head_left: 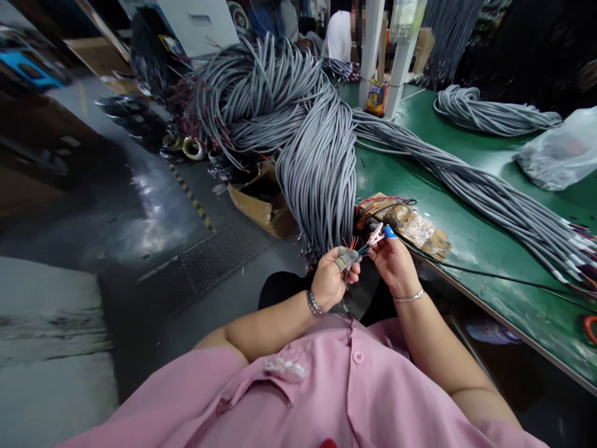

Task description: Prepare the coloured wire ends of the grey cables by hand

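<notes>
My left hand (332,278) is closed around the end of a grey cable (347,256), its thin coloured wires (353,242) fanning out above the fingers. My right hand (394,261) pinches a small pink and white connector piece (375,235) right at those wire ends; a blue cap covers one fingertip (390,232). Both hands hover just off the front edge of the green table (485,249). A thick bundle of grey cables (319,168) hangs over the table edge directly above my hands.
A small brown fixture with red and black wires (401,218) lies on the table by my right hand. More cable bundles (489,115), a plastic bag (559,152), a white post (373,50), a cardboard box (263,202) on the floor. Another person (340,34) sits beyond.
</notes>
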Demonstrator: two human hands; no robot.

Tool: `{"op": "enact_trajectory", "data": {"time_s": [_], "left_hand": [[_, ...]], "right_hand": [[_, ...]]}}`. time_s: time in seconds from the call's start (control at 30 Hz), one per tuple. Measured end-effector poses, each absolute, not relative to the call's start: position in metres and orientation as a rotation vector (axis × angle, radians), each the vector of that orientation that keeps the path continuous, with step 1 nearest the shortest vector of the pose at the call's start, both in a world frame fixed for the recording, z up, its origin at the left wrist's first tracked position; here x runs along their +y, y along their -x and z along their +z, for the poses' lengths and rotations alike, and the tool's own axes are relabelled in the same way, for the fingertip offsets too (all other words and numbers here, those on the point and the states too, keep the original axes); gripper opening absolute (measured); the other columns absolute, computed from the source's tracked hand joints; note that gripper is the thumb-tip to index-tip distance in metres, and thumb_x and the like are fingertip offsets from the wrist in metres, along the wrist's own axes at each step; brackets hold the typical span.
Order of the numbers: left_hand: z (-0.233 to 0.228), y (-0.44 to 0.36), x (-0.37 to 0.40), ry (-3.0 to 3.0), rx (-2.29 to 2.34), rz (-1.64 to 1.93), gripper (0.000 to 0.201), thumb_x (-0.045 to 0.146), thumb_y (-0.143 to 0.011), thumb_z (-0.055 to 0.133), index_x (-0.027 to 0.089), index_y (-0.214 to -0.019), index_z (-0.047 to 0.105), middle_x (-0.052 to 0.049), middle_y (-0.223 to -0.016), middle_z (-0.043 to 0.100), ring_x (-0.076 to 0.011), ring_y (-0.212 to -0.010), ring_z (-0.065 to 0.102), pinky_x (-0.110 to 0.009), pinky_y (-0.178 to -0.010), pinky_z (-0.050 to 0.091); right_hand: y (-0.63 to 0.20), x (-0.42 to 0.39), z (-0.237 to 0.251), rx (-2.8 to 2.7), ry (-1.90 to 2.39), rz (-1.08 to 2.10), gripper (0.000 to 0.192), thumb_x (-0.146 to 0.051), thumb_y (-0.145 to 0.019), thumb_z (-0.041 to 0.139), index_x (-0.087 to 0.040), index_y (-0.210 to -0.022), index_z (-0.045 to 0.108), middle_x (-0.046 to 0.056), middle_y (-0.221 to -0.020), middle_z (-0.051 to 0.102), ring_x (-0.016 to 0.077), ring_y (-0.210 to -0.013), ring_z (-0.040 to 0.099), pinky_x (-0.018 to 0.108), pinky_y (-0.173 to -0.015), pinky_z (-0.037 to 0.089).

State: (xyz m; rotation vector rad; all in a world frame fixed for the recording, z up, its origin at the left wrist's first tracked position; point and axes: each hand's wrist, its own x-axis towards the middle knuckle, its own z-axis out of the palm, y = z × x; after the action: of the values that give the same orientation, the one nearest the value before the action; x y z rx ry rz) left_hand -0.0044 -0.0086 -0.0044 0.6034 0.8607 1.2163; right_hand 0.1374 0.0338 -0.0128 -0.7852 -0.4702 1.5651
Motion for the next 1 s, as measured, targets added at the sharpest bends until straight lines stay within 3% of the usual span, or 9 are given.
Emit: {"op": "enact_trajectory", "data": {"time_s": [0.2, 0.33, 0.83, 1.0], "left_hand": [[-0.002, -0.002, -0.007, -0.613, 0.848, 1.219, 0.024, 0.036, -0.070, 0.070, 0.017, -0.078, 0.058, 0.001, -0.059, 0.062, -0.0088, -0.044, 0.052, -0.021, -0.042, 0.032], [-0.001, -0.007, -0.005, -0.625, 0.854, 1.208, 0.026, 0.038, -0.069, 0.070, 0.017, -0.078, 0.058, 0.001, -0.058, 0.062, -0.0090, -0.043, 0.052, -0.021, -0.041, 0.031], [-0.007, -0.011, -0.001, -0.664, 0.903, 1.185, 0.025, 0.038, -0.071, 0.069, 0.016, -0.078, 0.058, 0.001, -0.058, 0.062, -0.0086, -0.042, 0.052, -0.020, -0.040, 0.032], [-0.007, -0.008, -0.003, -0.701, 0.891, 1.187, 0.028, 0.040, -0.070, 0.071, 0.016, -0.075, 0.058, 0.000, -0.058, 0.062, -0.0084, -0.042, 0.053, -0.020, -0.040, 0.032]], "right_hand": [[-0.132, 0.033, -0.022, -0.542, 0.798, 1.447, 0.035, -0.054, -0.078, 0.066, -0.019, -0.078, 0.065, 0.000, -0.070, 0.065, 0.0106, -0.058, 0.057, 0.022, -0.053, 0.049], [-0.132, 0.037, -0.024, -0.557, 0.761, 1.560, 0.038, -0.057, -0.074, 0.069, -0.020, -0.080, 0.066, 0.001, -0.074, 0.067, 0.0121, -0.057, 0.056, 0.024, -0.051, 0.049], [-0.126, 0.041, -0.018, -0.456, 0.698, 1.577, 0.035, -0.053, -0.071, 0.073, -0.020, -0.075, 0.063, -0.002, -0.066, 0.062, 0.0116, -0.057, 0.054, 0.025, -0.055, 0.048], [-0.131, 0.034, -0.018, -0.496, 0.712, 1.651, 0.045, -0.067, -0.074, 0.061, -0.021, -0.073, 0.061, 0.000, -0.070, 0.065, 0.0135, -0.058, 0.057, 0.027, -0.054, 0.049]]}}
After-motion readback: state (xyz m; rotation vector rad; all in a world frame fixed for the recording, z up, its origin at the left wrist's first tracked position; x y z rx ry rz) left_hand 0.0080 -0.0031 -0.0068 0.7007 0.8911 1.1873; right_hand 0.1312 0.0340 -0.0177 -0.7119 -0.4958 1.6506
